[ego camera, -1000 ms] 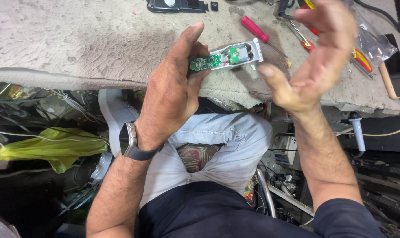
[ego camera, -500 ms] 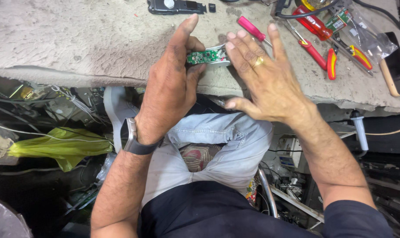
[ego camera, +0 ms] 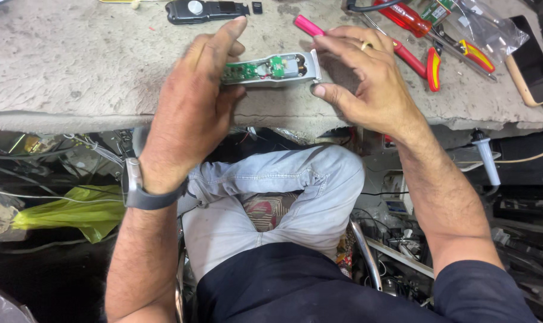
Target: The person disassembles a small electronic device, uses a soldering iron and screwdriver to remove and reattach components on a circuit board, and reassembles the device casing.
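Right hand (ego camera: pixel 367 84) now meets opened clipper (ego camera: pixel 271 67).

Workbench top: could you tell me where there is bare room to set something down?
The bare patch is the left of the workbench, bordered by the left hand, the front edge and the black cover. The right side is crowded: red pliers, a plastic bag and a phone beyond the right hand.
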Tool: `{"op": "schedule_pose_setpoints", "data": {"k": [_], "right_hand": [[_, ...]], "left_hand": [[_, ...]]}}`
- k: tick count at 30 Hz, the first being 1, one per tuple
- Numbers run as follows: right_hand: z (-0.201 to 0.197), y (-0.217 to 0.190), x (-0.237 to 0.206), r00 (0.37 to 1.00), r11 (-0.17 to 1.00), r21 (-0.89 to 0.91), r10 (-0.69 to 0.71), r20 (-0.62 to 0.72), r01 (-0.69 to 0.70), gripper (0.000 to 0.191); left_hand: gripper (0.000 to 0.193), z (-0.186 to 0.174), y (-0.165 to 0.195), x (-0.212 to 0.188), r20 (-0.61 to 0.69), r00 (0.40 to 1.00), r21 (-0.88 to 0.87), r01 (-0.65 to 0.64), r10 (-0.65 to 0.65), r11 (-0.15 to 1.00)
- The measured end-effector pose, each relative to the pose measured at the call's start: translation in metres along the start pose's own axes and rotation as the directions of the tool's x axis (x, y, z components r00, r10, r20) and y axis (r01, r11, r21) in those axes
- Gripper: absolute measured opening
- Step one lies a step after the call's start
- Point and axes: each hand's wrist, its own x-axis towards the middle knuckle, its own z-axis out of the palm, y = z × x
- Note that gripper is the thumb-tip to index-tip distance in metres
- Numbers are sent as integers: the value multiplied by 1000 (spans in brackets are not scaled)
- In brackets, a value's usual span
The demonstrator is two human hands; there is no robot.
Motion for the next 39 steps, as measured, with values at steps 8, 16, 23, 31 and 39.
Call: {"op": "schedule_pose_setpoints", "data": {"k": [8, 16, 23, 31, 39], "right_hand": [[1, 4, 5, 999, 997, 78, -22, -25, 24, 55], [4, 16, 1, 990, 932, 362, 50, -131, 1, 31], [10, 17, 12, 972, 708, 692, 232, -42, -139, 26], [13, 20, 13, 975, 713, 692, 213, -57, -115, 29], [2, 3, 9, 988, 928, 362, -40, -152, 93, 30]], "left_hand": [[77, 11, 21, 24, 53, 986, 344, -167, 159, 924], [48, 20, 10, 54, 216, 946, 380, -310, 243, 871], [47, 30, 3, 60, 230, 949, 355, -289, 216, 889], [46, 35, 2, 51, 172, 964, 334, -251, 203, 909], [50, 32, 12, 35, 156, 965, 461, -261, 212, 848]]}}
